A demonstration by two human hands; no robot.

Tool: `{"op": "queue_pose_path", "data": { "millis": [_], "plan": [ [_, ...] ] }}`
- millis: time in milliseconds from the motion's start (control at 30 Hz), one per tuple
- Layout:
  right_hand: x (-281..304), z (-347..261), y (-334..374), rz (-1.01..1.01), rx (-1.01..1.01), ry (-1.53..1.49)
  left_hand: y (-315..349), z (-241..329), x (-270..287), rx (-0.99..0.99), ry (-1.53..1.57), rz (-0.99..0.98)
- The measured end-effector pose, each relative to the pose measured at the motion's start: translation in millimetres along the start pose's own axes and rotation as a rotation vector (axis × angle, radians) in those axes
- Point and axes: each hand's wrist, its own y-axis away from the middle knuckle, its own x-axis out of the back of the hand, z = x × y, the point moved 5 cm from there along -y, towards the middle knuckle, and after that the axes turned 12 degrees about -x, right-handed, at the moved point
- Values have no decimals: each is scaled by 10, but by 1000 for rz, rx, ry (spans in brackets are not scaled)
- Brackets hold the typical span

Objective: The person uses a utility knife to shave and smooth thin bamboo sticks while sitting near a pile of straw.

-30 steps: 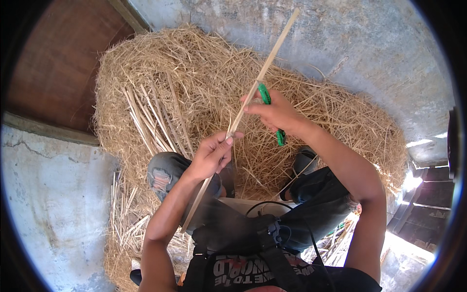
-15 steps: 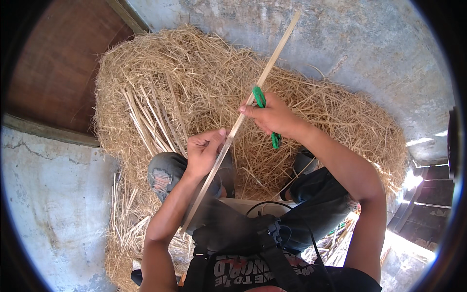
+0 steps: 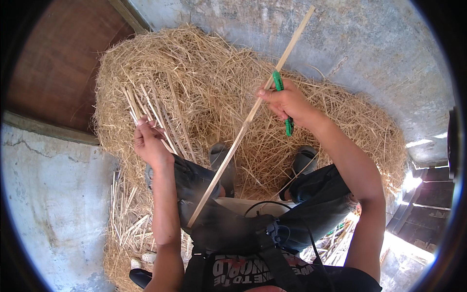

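Note:
My right hand [image 3: 291,103] is closed round a long, pale bamboo strip [image 3: 238,140], thumb pressed along it. That same hand also grips a green utility knife [image 3: 289,127], whose ends stick out above and below the fingers. The strip slants from my lap up toward the wall, with a node near its middle. My left hand [image 3: 152,142] is at a bunch of thin bamboo strips [image 3: 158,114] leaning on the straw. Its fingers are curled together among the strip ends; whether they pinch one is hard to make out.
A big heap of dry straw [image 3: 194,63] lies ahead and around my legs. Behind it rises a grey wall [image 3: 369,44], with a brown wooden panel [image 3: 68,63] at the left. More cut strips [image 3: 121,204] lie at the lower left, near a dark cable [image 3: 311,233] across my lap.
My left hand has left the long strip and moved left to the bunch of thin strips. My right hand, with strip and knife, has shifted slightly up and right.

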Motion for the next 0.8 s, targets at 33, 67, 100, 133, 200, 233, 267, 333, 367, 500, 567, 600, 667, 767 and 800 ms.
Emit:
{"op": "queue_pose_path", "data": {
  "millis": [33, 67, 100, 133, 200, 233, 267, 333, 367, 500, 567, 600, 667, 767, 800],
  "plan": [
    [30, -5, 0, 5, -8, 2, -91, -73, 106, 47, 12, -31],
    [55, -13, 3, 11, -15, 4, -89, -167, 147, 22, -118, -50],
    [77, -20, 1, 18, -8, 0, -76, -213, 145, -3, -248, -71],
    [63, -45, -1, 18, 3, -4, -76, -261, 186, -32, -381, -85],
    [79, -71, 7, 25, 24, -15, 26, -471, 100, -172, -632, -474],
    [104, -79, 23, 31, 36, -24, 180, -363, -59, -213, -721, -685],
    [128, -85, 38, 37, 48, -33, 336, -263, -227, -255, -806, -898],
    [156, -93, 55, 49, 71, -33, 649, -142, -499, 219, -276, -1186],
    [174, -92, 62, 57, 82, -32, 796, -32, -597, 289, -132, -1263],
    [116, -95, 19, 89, 70, 0, 1118, 207, -710, 375, 170, -1417],
    [132, -65, 0, 103, 73, 18, 1189, 165, -774, 326, 189, -1462],
    [131, -57, 17, 150, 52, 98, 1223, 168, -806, 356, 195, -1465],
    [107, -39, 69, 240, 9, 260, 1284, 191, -858, 415, 206, -1469],
    [22, -46, 49, 362, 116, 609, 1268, 120, -833, 438, 135, -1370],
    [-22, -80, 90, 401, 120, 686, 1260, 122, -845, 438, 120, -1335]
  ]
}}
